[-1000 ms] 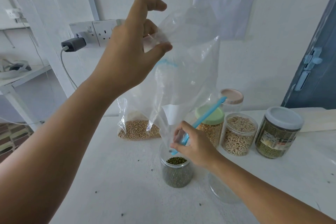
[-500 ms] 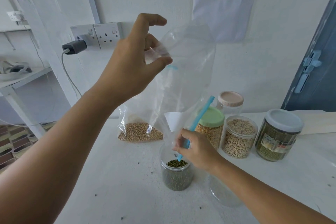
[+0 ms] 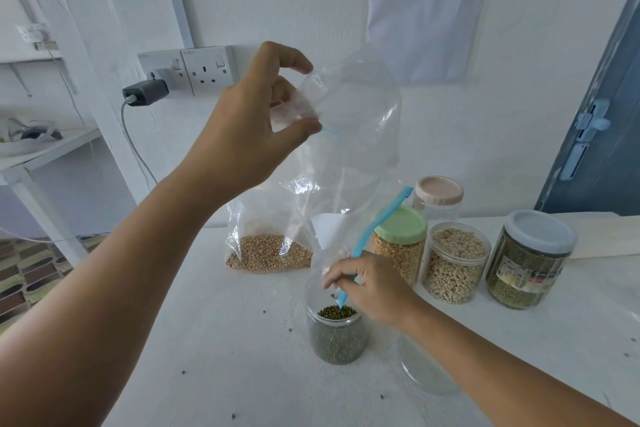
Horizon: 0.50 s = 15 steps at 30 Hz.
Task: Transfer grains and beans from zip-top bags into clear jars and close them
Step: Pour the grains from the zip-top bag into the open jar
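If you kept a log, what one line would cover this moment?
step: emptying bag into jar | left hand: pinches bag bottom, raised | right hand: holds bag mouth at jar | jar: lidless

We see an open jar point(image 3: 337, 333) at the table's point(image 3: 207, 340) middle, beans inside. Directly above it hangs the emptied bag point(image 3: 349, 149), our left hand point(image 3: 249, 135) pinching its upper end, our right hand point(image 3: 374, 288) gripping its lower mouth just over the jar. Behind the jar, to the left, stands a second bag point(image 3: 268, 246). To the right, four jars point(image 3: 460, 263) cluster near the wall.
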{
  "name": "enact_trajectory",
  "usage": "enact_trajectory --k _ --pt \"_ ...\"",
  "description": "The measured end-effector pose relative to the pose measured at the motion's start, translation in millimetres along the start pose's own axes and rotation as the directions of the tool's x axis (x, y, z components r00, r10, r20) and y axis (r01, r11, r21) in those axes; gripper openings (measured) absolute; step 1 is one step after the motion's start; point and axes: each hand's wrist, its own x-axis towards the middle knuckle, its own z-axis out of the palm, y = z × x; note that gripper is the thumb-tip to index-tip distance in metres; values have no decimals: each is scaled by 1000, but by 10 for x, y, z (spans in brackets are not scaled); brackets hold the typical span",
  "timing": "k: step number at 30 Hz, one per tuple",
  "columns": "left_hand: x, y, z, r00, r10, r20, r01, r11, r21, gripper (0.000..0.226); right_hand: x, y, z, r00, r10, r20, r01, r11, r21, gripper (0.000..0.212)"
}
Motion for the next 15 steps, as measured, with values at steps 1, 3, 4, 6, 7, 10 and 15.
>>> enact_trajectory --k 1,3,4,6,7,10,15 --pt "-3 -9 -9 1000 1 -5 -1 1000 8 50 1 2 -6 1000 5 -7 -5 1000 0 27" --pt "-9 -21 -28 1000 7 -28 -7 1000 10 53 0 12 -24 1000 22 -22 -21 1000 9 30" --pt "-11 -25 -39 999 16 -46 -16 1000 7 54 0 12 -33 999 28 -24 -28 1000 15 32" --pt "-12 -36 -62 994 55 -96 -55 998 10 49 -1 2 -48 999 41 -16 -40 999 15 38" --pt "-10 -41 -71 990 75 -119 -75 997 8 48 2 -5 -56 999 50 -9 -50 999 12 41" --pt "-1 -81 -98 986 99 -133 -95 995 35 54 19 -25 -73 996 84 9 -84 996 19 43" --pt "-19 -108 -81 991 105 -85 -94 988 124 34 44 -56 -79 997 72 23 -73 996 43 34"
